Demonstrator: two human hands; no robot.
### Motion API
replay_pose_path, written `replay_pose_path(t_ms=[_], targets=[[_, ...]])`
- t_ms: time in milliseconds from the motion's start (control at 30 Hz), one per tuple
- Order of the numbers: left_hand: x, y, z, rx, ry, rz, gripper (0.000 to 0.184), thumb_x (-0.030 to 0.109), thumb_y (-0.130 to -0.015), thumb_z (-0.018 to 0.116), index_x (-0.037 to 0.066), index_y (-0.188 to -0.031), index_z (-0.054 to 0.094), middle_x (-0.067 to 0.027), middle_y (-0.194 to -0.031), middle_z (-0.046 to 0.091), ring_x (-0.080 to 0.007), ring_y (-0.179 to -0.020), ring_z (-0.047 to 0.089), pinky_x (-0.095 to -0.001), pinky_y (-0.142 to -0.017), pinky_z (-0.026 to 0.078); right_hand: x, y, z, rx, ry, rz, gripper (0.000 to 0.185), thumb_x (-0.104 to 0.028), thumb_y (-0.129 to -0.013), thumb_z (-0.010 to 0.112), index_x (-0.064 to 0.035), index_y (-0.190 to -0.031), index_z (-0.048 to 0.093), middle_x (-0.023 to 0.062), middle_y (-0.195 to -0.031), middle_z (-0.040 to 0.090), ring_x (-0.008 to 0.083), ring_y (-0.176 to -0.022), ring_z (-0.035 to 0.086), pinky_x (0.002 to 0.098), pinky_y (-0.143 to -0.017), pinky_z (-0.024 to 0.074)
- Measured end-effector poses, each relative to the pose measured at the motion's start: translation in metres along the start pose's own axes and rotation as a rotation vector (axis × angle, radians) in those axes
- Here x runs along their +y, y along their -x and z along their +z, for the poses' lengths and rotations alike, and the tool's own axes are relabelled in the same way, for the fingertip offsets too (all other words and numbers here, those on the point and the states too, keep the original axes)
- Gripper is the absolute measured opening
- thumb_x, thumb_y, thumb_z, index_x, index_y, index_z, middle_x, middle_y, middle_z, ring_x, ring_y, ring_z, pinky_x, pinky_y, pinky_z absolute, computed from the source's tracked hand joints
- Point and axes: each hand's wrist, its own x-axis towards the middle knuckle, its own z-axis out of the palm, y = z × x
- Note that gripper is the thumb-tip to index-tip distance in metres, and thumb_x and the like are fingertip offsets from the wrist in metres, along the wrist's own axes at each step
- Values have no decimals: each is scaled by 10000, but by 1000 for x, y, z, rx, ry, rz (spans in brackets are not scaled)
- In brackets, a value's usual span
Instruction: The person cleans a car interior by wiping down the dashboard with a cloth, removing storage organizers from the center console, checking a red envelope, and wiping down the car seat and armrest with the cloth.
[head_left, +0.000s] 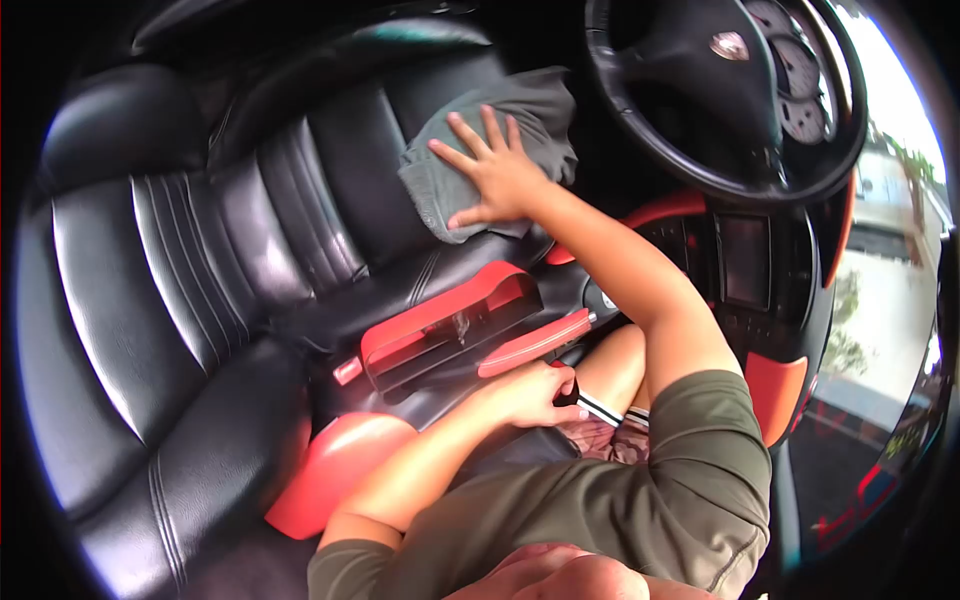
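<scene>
My right hand (492, 178) lies flat with spread fingers on a grey-green cloth (545, 110). The cloth is crumpled on the black leather driver's seat (360, 130), and part of it is hidden under my palm. Lower down, my left hand (538, 393) is closed, its thumb and fingers curled near my lap. Something dark shows between them, but I cannot make out what it is. Just above this hand is the red handbrake lever (535, 343), and beside that a red-trimmed centre console tray (450, 318).
At the top right is the steering wheel (650, 120), with gauges (795, 75) behind it. The dashboard screen (746, 262) sits below the wheel. A red seat side panel (340, 465) and black passenger backrest (215, 460) are at lower left.
</scene>
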Motion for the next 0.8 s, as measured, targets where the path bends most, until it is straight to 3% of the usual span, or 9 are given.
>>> replay_pose_path(t_ms=[33,133,200,300,333,400,567,767,800], targets=[[3,2,-2,-19,-29,-31,576,541,-885,738,-14,-1018,659,-200,-734,689,-367,-715,711,-466,-705,553,18,-8,-10,4,10,-57,1191,-787,-807,670,-124,-1676,199,298,-1712,117,536,-1570,99,710,-1218,162],[-7,-4,3,9,-28,-3,557,532,-874,753,-3,-988,646,-208,-751,691,-377,-722,705,-459,-702,552,74,-14,57,474,-631,688,1152,-793,-833,651,-36,-1634,314,199,-1710,267,338,-1582,257,504,-1256,252],[-13,-3,8,57,17,45,553,523,-874,756,-9,-973,644,-219,-776,691,-366,-744,707,-463,-706,550,75,30,53,125,-1350,845,1067,-749,-891,635,22,-1588,393,169,-1670,372,265,-1523,374,348,-1235,289],[-7,2,2,54,-4,3,551,510,-880,761,-21,-972,650,-213,-801,696,-354,-773,712,-455,-701,549,53,101,83,143,-950,573,889,-685,-978,560,104,-1383,610,297,-1331,652,331,-1309,610,405,-1113,444],[-14,-1,8,73,14,55,537,500,-882,765,-19,-971,660,-209,-794,695,-354,-758,702,-455,-693,546,30,99,26,-570,-788,985,832,-649,-1029,457,126,-1223,688,373,-1194,682,434,-1213,660,479,-1061,479],[-33,-11,27,92,75,163,545,514,-893,757,-20,-919,650,-196,-792,693,-354,-727,678,-452,-674,535,40,135,79,-324,-422,436,650,-428,-1119,245,75,-1085,654,411,-1022,643,520,-973,666,571,-853,491],[-28,-4,20,131,54,132,537,498,-851,795,-16,-855,638,-173,-717,673,-332,-653,652,-451,-616,510,22,147,10,159,-1447,958,503,-361,-1129,368,19,-1347,616,116,-1341,672,295,-1262,617,476,-1043,476],[-19,0,14,81,64,87,531,489,-847,792,-16,-823,631,-159,-712,672,-322,-631,635,-442,-591,493,37,123,-19,245,-2461,-601,875,-625,-1023,475,-102,-1670,204,205,-1700,253,419,-1571,232,697,-1230,246],[-25,-4,19,70,79,74,537,496,-853,792,-15,-835,628,-160,-719,667,-322,-645,633,-443,-598,489,42,103,11,585,-2478,418,731,-502,-1072,484,-50,-1619,308,223,-1613,411,374,-1486,420,561,-1223,374]])
